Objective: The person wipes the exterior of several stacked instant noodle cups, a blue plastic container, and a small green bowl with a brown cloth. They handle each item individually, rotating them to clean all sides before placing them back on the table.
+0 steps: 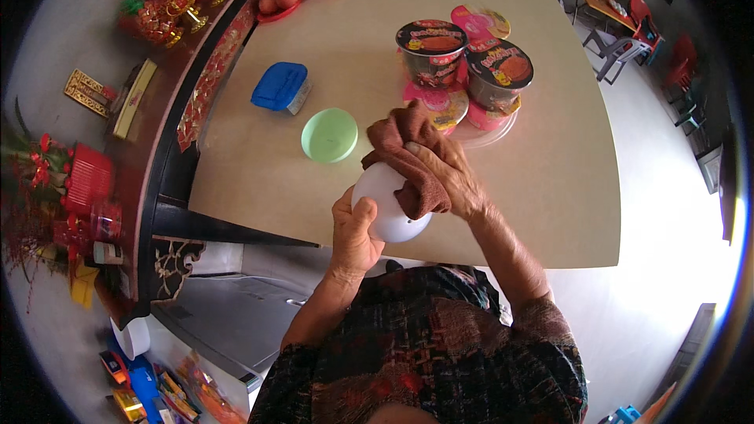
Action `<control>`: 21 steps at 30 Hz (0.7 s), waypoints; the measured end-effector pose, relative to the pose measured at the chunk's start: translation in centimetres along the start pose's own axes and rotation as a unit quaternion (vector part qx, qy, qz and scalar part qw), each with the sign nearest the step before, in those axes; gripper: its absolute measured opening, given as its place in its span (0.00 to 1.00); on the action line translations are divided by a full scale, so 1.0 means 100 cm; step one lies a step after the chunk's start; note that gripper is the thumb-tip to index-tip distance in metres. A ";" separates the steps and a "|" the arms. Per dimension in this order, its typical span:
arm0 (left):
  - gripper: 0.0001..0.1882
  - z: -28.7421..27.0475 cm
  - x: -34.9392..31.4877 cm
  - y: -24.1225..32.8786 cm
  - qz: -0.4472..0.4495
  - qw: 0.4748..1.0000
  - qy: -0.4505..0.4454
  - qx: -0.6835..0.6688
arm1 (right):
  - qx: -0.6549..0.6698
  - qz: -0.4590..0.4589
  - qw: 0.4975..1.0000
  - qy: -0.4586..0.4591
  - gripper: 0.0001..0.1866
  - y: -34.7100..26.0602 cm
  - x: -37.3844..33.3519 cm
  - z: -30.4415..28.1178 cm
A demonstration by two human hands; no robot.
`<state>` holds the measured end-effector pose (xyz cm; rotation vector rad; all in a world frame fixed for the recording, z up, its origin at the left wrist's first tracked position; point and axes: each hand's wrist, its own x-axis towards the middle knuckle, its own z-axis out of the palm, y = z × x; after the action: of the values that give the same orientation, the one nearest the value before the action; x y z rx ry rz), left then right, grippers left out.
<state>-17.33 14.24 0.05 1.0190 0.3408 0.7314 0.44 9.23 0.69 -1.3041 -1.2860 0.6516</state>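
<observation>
Above the near part of the table, my left hand [352, 237] grips a smooth white dome-shaped thing [386, 200], thumb on its face and fingers around its edge. A small dark spot shows low on it; I cannot make out whether it is a bowl or a lid. My right hand [452, 177] is closed on a bunched brown cloth [397, 141], which presses on the upper right of the dome. A light green round bowl [330, 135] stands just beyond my left hand, with a blue-lidded clear container [280, 86] farther off.
Black-lidded instant noodle bowls [499, 64] stand stacked with pink ones on the right of the beige table [542, 180]. At the far left lie red fruits on a red plate [283, 13]. A dark wooden altar cabinet [157, 149] borders the table's left side. Chairs [620, 47] stand beyond, right.
</observation>
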 end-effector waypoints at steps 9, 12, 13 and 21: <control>0.32 -0.010 0.020 -0.003 -0.035 0.954 0.110 -0.278 | 0.193 0.135 0.965 0.117 0.25 -0.007 -0.024 0.048; 0.31 -0.009 0.019 -0.005 -0.003 0.985 0.123 -0.117 | 0.573 0.078 0.795 0.185 0.25 -0.010 -0.033 0.047; 0.30 -0.006 0.017 -0.003 -0.024 0.985 0.141 -0.098 | 0.506 0.073 0.840 0.183 0.24 -0.013 -0.035 0.038; 0.31 0.000 0.003 -0.002 -0.053 0.979 0.048 -0.192 | -0.034 -0.014 0.999 0.030 0.16 -0.044 -0.047 0.030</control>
<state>-17.05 14.43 -0.08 0.5969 0.3192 0.7169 -4.85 4.83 2.69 -1.3491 -1.2850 0.5476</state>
